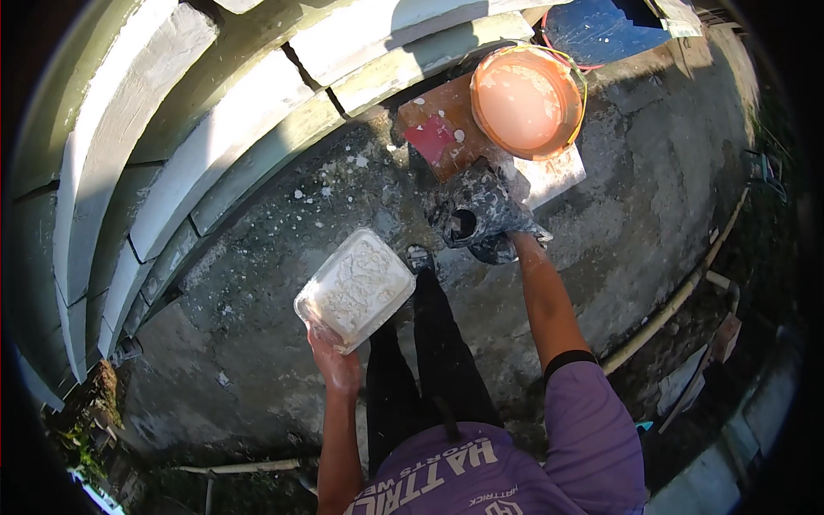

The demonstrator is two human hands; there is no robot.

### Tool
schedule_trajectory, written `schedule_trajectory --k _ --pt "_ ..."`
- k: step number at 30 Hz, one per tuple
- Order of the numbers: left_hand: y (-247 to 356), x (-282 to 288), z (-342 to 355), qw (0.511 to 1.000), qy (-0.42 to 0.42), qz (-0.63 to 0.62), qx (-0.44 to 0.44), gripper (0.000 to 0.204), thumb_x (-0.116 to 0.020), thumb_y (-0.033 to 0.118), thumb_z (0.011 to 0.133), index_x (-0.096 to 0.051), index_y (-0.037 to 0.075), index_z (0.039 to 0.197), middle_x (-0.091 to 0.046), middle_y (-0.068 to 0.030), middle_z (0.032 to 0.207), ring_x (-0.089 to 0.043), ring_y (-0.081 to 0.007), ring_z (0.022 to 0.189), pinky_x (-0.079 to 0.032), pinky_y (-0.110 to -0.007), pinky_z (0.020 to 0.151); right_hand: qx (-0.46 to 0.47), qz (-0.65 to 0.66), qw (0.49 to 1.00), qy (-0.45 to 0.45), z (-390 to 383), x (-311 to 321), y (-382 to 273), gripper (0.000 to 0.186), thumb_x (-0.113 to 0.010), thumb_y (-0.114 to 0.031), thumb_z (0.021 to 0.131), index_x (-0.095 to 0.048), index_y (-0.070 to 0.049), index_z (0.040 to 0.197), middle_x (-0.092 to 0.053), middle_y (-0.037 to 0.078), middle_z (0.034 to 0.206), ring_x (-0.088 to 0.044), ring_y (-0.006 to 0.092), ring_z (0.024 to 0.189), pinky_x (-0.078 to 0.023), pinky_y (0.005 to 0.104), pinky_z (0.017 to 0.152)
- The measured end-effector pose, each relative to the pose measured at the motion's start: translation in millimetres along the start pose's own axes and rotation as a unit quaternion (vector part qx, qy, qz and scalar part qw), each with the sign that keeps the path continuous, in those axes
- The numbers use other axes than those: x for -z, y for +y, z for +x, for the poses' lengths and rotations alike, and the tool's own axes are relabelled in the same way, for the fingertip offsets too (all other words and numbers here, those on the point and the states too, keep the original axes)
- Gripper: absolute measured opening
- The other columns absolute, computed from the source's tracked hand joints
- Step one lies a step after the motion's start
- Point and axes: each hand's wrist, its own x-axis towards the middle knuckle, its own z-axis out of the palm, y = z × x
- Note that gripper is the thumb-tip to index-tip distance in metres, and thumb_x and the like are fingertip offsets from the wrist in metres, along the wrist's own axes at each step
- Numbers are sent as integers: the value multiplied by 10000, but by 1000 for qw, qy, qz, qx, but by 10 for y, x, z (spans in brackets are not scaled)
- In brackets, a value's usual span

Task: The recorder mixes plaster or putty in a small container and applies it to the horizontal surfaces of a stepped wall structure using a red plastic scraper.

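Head view: I see left hand (335, 354) holding the tub (356, 287) at 8 o'clock by one corner, so a tilt could spill it; right hand (525, 241), 3 o'clock, against smeared dark bundle (483, 204), grip unclear.

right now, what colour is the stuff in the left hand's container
The stuff is white, best seen in the head view.

The bucket (485, 120) stands on a board (451, 105), with liquid mix (525, 99) in it. Just before the bucket, on the person's side, lies the plastic bag (493, 202), where the right forearm (549, 305) ends. Nearer the person and left of the bucket, the left hand (335, 356) holds a tub (378, 322) with powder (360, 273) in it. Slabs (232, 120) stretch left of the bucket; a pipe (678, 322) runs well to its right.
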Motion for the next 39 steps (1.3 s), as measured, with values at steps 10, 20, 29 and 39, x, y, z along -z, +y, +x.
schedule_trajectory --k 10,20,29,39 --pt "-90 -170 67 1000 24 -1 13 524 -322 433 986 -279 111 1397 -382 -50 1383 -381 -210 1269 -328 -378 1050 -74 52 996 17 -240 -83 122 382 -485 -286 892 -576 -22 1152 -637 119 1081 -580 213 1000 -442 315 867" --pt "-153 -241 57 999 21 -21 33 533 -296 415 995 -247 88 1413 -364 -65 1403 -377 -218 1279 -317 -376 1065 -102 97 977 162 -190 -502 -125 381 -486 -289 892 -573 -28 1156 -635 117 1081 -578 213 994 -441 317 863" --pt "-228 -266 120 997 14 -66 30 522 -272 410 999 -261 85 1408 -369 -48 1402 -368 -207 1285 -299 -376 1075 0 130 978 162 -7 -522 -348 380 -487 -291 893 -571 -33 1159 -632 116 1080 -576 213 989 -441 318 859" --pt "-305 -367 311 997 38 -67 -4 550 -314 455 982 -313 77 1382 -415 -46 1363 -411 -208 1243 -324 -370 1049 54 132 983 114 -188 -723 -418 379 -488 -294 894 -569 -39 1162 -630 114 1080 -573 213 982 -440 320 856"
